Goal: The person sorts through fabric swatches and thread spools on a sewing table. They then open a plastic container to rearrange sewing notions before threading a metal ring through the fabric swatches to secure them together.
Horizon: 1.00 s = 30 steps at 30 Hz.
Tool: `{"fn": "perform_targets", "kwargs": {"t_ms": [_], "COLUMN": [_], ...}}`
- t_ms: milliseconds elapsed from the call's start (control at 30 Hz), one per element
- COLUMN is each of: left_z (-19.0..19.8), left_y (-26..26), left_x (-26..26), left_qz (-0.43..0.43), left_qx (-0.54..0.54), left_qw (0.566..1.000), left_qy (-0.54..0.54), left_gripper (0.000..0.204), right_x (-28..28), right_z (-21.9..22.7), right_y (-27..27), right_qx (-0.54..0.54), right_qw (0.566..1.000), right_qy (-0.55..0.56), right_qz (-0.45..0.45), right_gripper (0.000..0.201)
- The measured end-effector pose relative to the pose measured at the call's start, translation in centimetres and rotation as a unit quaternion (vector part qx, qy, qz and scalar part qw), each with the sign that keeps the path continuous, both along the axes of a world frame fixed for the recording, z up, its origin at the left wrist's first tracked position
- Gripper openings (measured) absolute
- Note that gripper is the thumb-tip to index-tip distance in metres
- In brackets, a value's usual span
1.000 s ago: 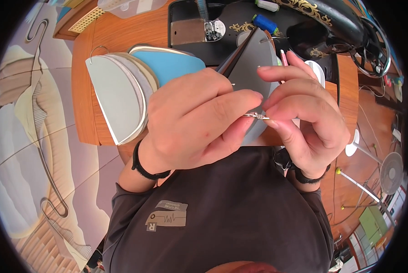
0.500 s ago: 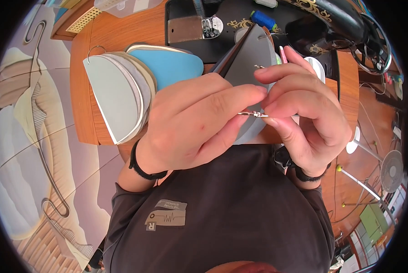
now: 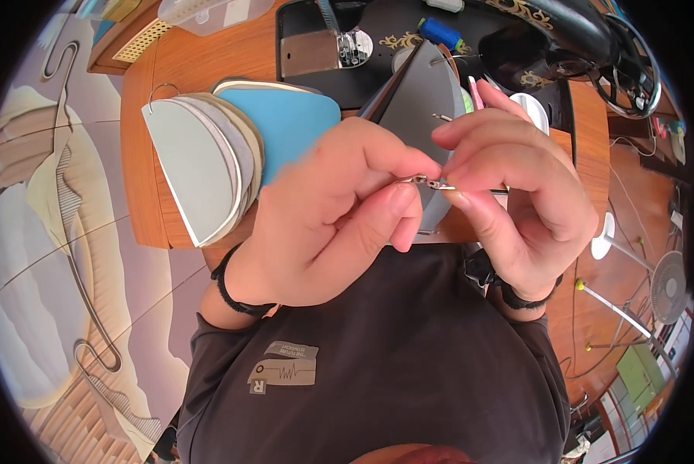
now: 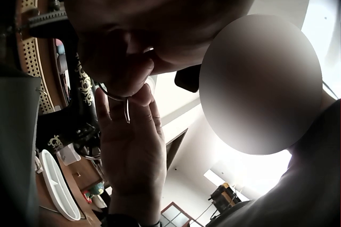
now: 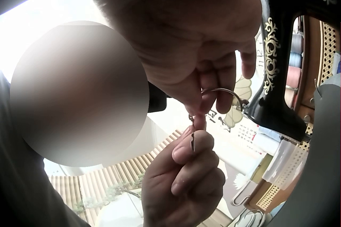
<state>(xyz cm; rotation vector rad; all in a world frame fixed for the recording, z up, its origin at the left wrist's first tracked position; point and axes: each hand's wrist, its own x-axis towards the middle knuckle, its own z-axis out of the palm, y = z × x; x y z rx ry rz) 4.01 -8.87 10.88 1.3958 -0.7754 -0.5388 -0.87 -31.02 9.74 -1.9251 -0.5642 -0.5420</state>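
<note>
Between my two hands is a thin metal binder ring (image 3: 432, 183), its ends meeting at the fingertips. My left hand (image 3: 323, 216) pinches one end between thumb and forefinger, the other fingers folded in. From the right, my right hand (image 3: 525, 185) pinches the other end with thumb and forefinger, its remaining fingers loosely bent. The ring's curve (image 5: 221, 89) shows beyond the fingers in the right wrist view. A narrow metal end (image 4: 127, 112) sticks out past the fingertips in the left wrist view. Behind the hands are dark grey half-round sheets (image 3: 420, 108), partly hidden.
To the left lies a fan of pale half-round sheets (image 3: 188, 170) on a ring, next to blue sheets (image 3: 289, 116). A black sewing machine (image 3: 563, 46) and a blue thread spool (image 3: 441, 33) are at the back. A white dish (image 3: 534, 112) sits behind the right hand.
My left hand has turned so its thumb faces up, and the fingertips with the ring have risen slightly. The right hand keeps its pinch almost in place.
</note>
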Motion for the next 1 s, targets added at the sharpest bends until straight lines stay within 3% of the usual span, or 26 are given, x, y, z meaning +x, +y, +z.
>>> {"fn": "perform_targets", "kwargs": {"t_ms": [500,667,1000], "left_z": [-0.7,-0.8,-0.5], "left_y": [-0.2,-1.0,-0.9], "left_x": [0.0,-0.3,-0.2], "left_qz": [0.058,0.128,0.121], "left_qx": [0.044,0.03,0.043], "left_qw": [0.968,0.96,0.953], "left_qy": [-0.238,-0.248,-0.275], "left_gripper": [0.022,0.026,0.027], "right_x": [-0.3,-0.3,-0.4], "right_z": [0.4,0.3,0.2], "right_y": [0.4,0.3,0.6], "right_qx": [0.013,0.01,0.024], "right_qw": [1.0,1.0,1.0], "right_qy": [0.008,0.009,0.016], "right_qz": [-0.005,0.001,-0.009], "right_gripper": [0.014,0.015,0.016]}}
